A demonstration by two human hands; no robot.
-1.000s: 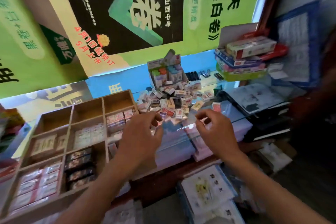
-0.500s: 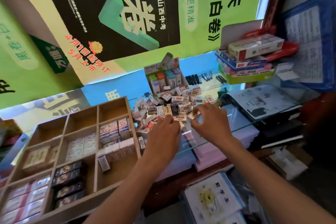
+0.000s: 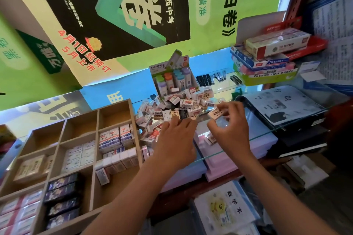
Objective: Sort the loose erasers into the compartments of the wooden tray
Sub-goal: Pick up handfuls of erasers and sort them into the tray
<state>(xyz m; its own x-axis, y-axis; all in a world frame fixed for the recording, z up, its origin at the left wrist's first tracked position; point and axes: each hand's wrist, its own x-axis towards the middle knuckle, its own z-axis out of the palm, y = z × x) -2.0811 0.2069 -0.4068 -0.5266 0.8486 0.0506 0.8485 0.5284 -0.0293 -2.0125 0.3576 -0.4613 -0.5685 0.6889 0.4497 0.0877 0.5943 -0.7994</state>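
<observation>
Head: right hand (image 3: 230, 129) pinches eraser (image 3: 215, 114), left hand (image 3: 176, 139) on pile (image 3: 172, 107)

The left hand (image 3: 176, 143) lies over the near edge of the eraser pile (image 3: 172, 108), its fingertips hidden among the erasers, so whether it grips one can't be told. The wooden tray (image 3: 117, 129) runs off the left and bottom edges. Print on the small erasers is too fine to read.
</observation>
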